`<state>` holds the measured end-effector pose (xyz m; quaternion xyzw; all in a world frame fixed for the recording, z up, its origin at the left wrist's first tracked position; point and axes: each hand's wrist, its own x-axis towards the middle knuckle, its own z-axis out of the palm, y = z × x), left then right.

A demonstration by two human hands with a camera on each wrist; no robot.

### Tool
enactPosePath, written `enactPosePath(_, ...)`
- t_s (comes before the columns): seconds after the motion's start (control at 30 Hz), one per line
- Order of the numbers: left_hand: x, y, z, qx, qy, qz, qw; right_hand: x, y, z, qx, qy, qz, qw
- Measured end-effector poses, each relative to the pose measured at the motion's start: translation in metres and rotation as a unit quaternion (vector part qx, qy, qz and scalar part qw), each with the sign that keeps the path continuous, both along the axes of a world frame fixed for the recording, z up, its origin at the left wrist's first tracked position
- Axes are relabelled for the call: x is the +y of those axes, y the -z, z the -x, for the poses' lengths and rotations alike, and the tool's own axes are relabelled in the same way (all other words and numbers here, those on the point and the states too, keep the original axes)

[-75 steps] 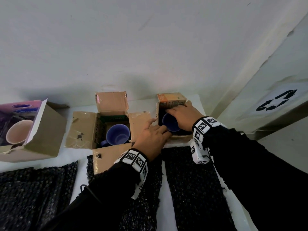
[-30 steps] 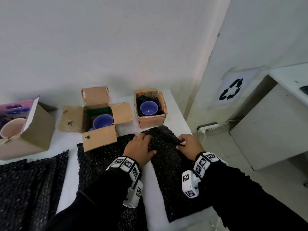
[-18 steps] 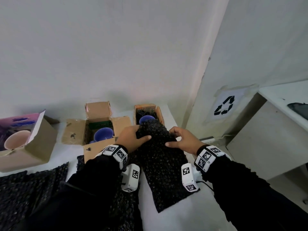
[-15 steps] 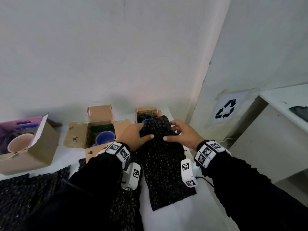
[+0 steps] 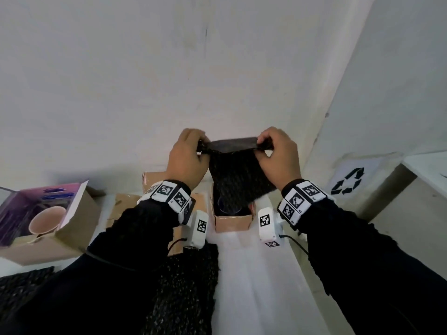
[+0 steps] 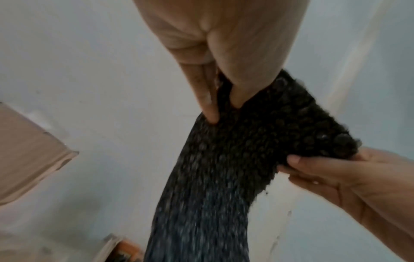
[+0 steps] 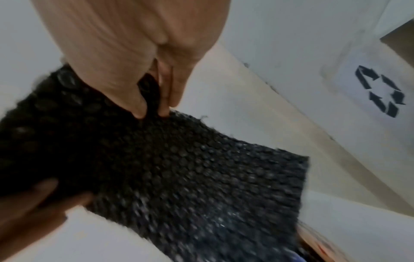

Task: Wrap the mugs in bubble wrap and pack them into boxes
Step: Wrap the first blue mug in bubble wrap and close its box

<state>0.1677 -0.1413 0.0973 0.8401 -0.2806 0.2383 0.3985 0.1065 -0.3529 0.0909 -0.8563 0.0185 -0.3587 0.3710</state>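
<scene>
Since half a second ago the wrap (image 5: pixel 238 175) is rising off the counter (image 5: pixel 244 274): both hands are lifting it by its top edge, and it is now hanging in the air over the small box (image 5: pixel 232 221) at the far right. The left hand (image 5: pixel 187 160) is pinching the top left corner and the right hand (image 5: pixel 278 158) the top right, fingers curled over the edge in each wrist view, with the sheet sagging slightly between them. Its lower end is dangling into or just in front of the box mouth, where a blue mug (image 5: pixel 228 206) is showing faintly behind it.

The wrap looks light, limp and a little slick, so it will likely fold wherever it is unsupported; the corners are the sensible hold, and pinching lightly should spare the bubbles. The mug is the fragile, heavier thing and is better gripped round its body.

The box is snug, with the wall close behind and the counter's right edge just beside it, so room is tightest on the far and right sides. More wrap (image 5: pixel 188 286) is lying near the left arm, and a larger box (image 5: pixel 72 226) holding a pink mug (image 5: pixel 47 220) is standing well apart on the left.
</scene>
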Motion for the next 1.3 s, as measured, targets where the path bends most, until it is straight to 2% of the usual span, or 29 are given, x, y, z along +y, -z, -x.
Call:
enactPosePath(0.1,0.001,0.003,0.003,-0.051,0.041,0.035,0.997,0.005,-0.002,0.003,-0.076,-0.018,0.023,0.997)
enactPosePath(0.17,0.004,0.018,0.006,-0.062,0.058,0.021,0.996,0.007,0.009,0.009,-0.075,-0.028,0.048,0.996)
enactPosePath(0.27,0.01,0.059,0.011,-0.034,0.075,-0.059,0.995,0.006,0.046,0.017,0.004,-0.037,0.09,0.995)
enactPosePath(0.37,0.014,0.101,0.018,0.055,0.088,-0.168,0.98,0.001,0.088,0.023,0.085,-0.053,0.186,0.977)
enactPosePath(0.43,0.014,0.119,0.023,0.111,0.069,-0.263,0.956,-0.003,0.109,0.026,0.141,-0.051,0.268,0.952)
enactPosePath(0.53,0.01,0.135,0.025,0.091,0.044,-0.413,0.905,0.0,0.132,0.026,0.214,-0.066,0.328,0.918)
enactPosePath(0.67,-0.003,0.141,0.019,0.064,0.056,-0.496,0.864,0.005,0.146,0.022,0.272,-0.114,0.358,0.886)
enactPosePath(0.8,-0.01,0.147,0.021,0.039,0.05,-0.554,0.83,0.006,0.15,0.017,0.339,-0.141,0.418,0.831)
enactPosePath(0.87,-0.013,0.151,0.021,0.033,0.04,-0.547,0.835,0.008,0.151,0.013,0.348,-0.13,0.441,0.817)
enactPosePath(1.0,-0.014,0.15,0.013,0.0,0.041,-0.509,0.86,0.007,0.15,0.007,0.329,-0.114,0.454,0.82)
enactPosePath(1.17,-0.008,0.152,0.019,-0.011,0.07,-0.508,0.859,-0.002,0.148,0.018,0.331,-0.186,0.446,0.811)
enactPosePath(1.3,-0.005,0.155,0.032,0.032,0.078,-0.494,0.866,-0.002,0.154,0.031,0.298,-0.202,0.393,0.846)
